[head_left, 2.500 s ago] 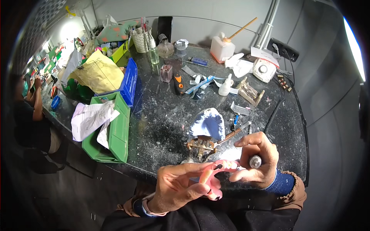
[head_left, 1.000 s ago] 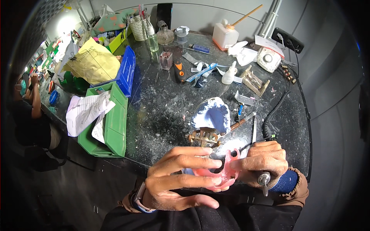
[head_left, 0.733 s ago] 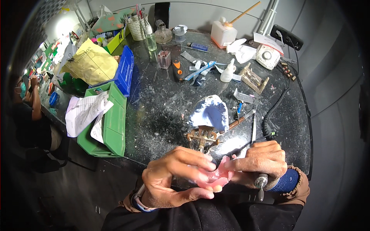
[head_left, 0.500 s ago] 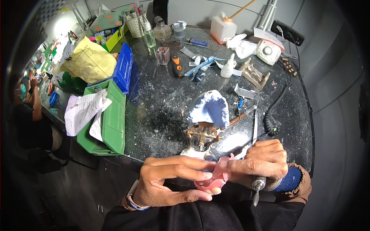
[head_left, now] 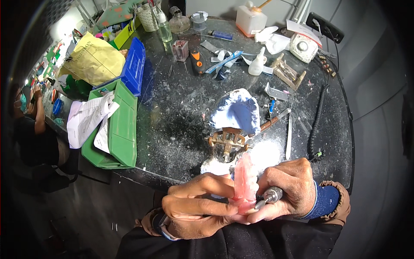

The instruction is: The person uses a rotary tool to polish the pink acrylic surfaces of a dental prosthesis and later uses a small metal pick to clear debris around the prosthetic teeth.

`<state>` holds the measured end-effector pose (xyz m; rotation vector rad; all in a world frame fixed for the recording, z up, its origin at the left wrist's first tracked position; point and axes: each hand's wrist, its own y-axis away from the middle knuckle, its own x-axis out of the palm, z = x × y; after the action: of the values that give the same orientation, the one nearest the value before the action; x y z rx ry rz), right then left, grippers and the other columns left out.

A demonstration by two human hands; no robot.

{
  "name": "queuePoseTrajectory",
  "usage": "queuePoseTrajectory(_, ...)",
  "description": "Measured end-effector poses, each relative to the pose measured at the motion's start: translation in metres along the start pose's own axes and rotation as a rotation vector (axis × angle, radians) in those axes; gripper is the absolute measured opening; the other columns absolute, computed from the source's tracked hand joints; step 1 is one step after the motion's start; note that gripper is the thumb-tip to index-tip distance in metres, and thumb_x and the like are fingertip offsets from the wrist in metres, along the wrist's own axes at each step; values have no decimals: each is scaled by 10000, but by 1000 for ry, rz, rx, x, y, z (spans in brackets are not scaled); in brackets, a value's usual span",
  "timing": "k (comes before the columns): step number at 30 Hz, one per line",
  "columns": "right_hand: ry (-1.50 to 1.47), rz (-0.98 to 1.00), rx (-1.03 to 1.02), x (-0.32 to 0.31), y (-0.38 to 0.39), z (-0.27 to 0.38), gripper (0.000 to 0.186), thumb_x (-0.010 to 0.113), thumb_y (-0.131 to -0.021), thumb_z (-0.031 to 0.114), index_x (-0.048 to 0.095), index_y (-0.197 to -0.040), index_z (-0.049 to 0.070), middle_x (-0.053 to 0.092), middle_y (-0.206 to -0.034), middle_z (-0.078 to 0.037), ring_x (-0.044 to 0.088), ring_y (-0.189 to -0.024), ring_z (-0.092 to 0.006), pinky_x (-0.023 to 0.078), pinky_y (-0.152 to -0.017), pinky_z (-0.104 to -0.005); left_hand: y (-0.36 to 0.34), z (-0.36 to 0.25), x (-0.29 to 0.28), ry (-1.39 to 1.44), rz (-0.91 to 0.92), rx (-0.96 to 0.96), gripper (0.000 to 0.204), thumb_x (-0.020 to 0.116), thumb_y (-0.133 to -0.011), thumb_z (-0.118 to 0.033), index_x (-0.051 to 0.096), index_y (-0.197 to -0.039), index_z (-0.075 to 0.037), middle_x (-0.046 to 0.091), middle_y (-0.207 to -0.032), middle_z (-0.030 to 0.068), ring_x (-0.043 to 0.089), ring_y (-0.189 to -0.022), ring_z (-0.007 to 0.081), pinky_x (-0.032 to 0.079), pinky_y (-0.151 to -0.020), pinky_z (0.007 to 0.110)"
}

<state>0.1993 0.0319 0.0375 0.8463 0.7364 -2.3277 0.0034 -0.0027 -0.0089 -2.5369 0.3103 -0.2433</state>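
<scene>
My left hand [head_left: 196, 207] pinches a pink denture base [head_left: 245, 181] and holds it upright over my lap, just off the table's near edge. My right hand [head_left: 290, 186] grips a metal rotary handpiece [head_left: 269, 196], with its tip against the lower right side of the pink piece. A coiled black cord [head_left: 317, 123] runs from my right hand back across the table. Right behind my hands stands a brass articulator [head_left: 227, 140] carrying a pale blue plaster cast [head_left: 236, 110].
The dusty black table [head_left: 172, 116] carries a green tray [head_left: 120, 129] with papers, a blue bin [head_left: 134, 64], a yellow bag [head_left: 92, 58], bottles, a white control box [head_left: 304, 47] and several hand tools. Another person [head_left: 28, 125] sits at far left.
My hands have drawn closer to my body and lower. The pink piece has been turned from lying flat to standing upright, and the handpiece tip has come against it.
</scene>
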Motion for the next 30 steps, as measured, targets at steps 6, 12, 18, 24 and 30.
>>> queuePoseTrajectory(6,32,4,1,1,-2,-1,443,725,-657,481,523,-633,87,517,-518,-20,558,-424,-188,406,-370,-290,-2,0,-1,-24,9,-35,206,753,-656,3,692,-840,-66,632,-882,111,638,-816,225,532,-692,313)
queuePoseTrajectory(12,43,22,-3,1,-2,-3,451,713,-657,495,523,-627,86,516,-523,-24,552,-421,-190,400,-366,-290,-4,-1,-2,-52,25,-55,213,745,-660,6,695,-852,-68,632,-868,110,639,-812,224,532,-680,302)
queuePoseTrajectory(18,57,7,-8,2,-1,-4,458,706,-655,508,517,-612,92,503,-511,-19,544,-415,-186,390,-360,-290,-2,1,-4,-36,44,-67,183,733,-674,8,693,-841,-57,631,-860,121,640,-819,227,534,-670,299)
queuePoseTrajectory(24,110,-12,-39,-1,-3,-3,486,718,-637,522,491,-576,97,474,-484,-8,523,-388,-173,374,-347,-284,1,3,-4,12,33,-90,153,723,-683,17,679,-819,-37,628,-867,129,639,-835,244,533,-684,310)
queuePoseTrajectory(30,204,25,-30,-9,-6,0,532,759,-523,576,511,-562,107,498,-466,3,528,-383,-151,385,-366,-250,1,4,-5,77,34,-117,163,732,-673,23,674,-814,-34,629,-873,132,634,-859,251,528,-707,319)
